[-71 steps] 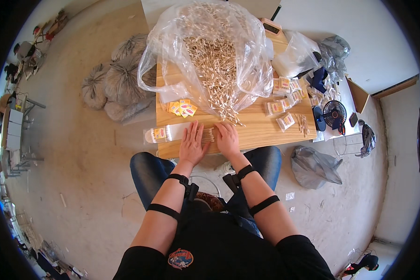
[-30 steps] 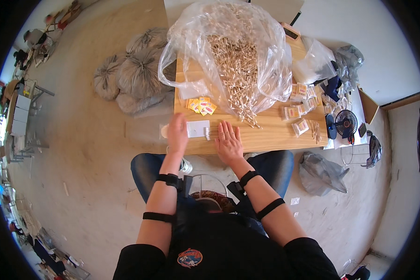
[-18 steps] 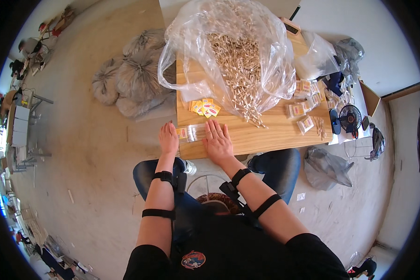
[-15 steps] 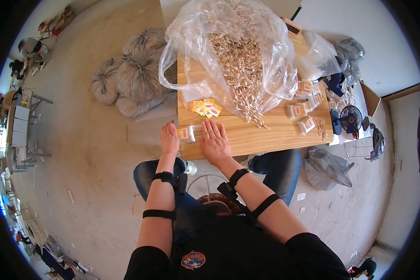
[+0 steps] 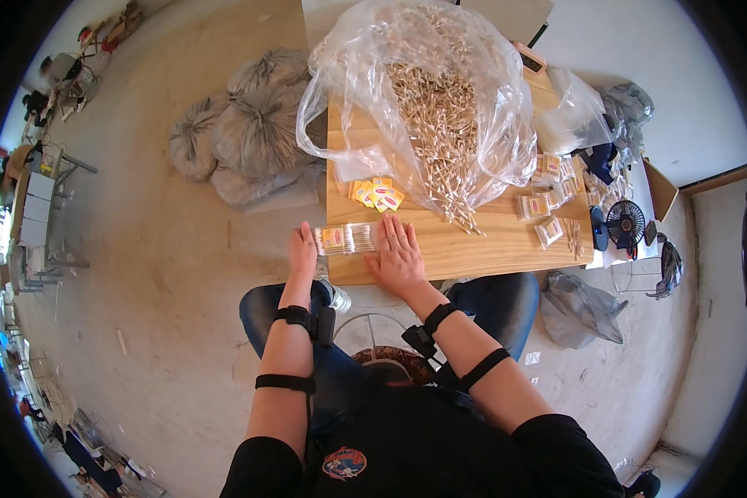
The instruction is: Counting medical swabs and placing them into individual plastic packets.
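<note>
1. Head view: the cotton-swab packet (image 5: 334, 240) lies on the near side of the large clear plastic bag (image 5: 506, 137), left of its spilling swabs, beyond the yellow cards (image 5: 378, 194).
2. Its long axis runs left to right, between the hands, both close to it.
3. The left hand (image 5: 304, 249) stands at the packet's left end, fingers together; I cannot tell whether it pinches the film.
4. The right hand (image 5: 400, 256) lies palm down, fingers slightly spread, against or over the right end.

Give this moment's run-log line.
left hand: at clear plastic packet with yellow card; right hand: flat beside white-tipped cotton swabs; surface: brown wooden table
</note>
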